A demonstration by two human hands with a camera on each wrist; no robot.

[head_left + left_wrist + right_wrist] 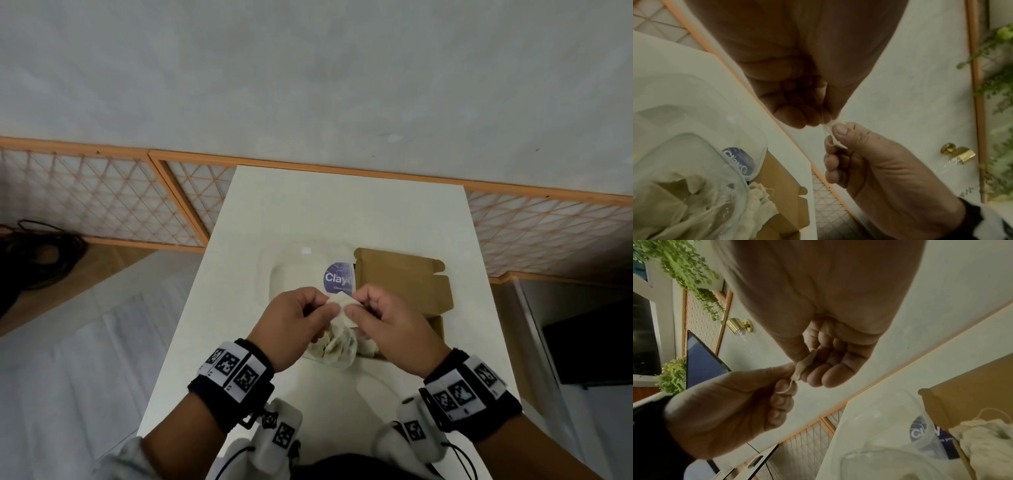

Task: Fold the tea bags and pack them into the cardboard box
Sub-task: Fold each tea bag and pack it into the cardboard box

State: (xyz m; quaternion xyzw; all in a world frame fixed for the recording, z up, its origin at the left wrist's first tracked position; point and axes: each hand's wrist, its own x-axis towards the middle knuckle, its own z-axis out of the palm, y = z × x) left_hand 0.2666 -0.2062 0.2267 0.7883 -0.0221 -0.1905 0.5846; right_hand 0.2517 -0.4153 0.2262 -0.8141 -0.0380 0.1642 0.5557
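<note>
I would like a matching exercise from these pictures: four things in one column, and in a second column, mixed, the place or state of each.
Things:
1. tea bag
2. cardboard box
3. clear container
4. lid with the blue label

Places or states:
A. lies on the table, left of the box
B. pinched between the left hand and the right hand, above the table
C. open, its flap lying back, at the right side
D. under the hands, holding loose tea bags

Pairs: 1-B, 2-C, 3-D, 4-A
</note>
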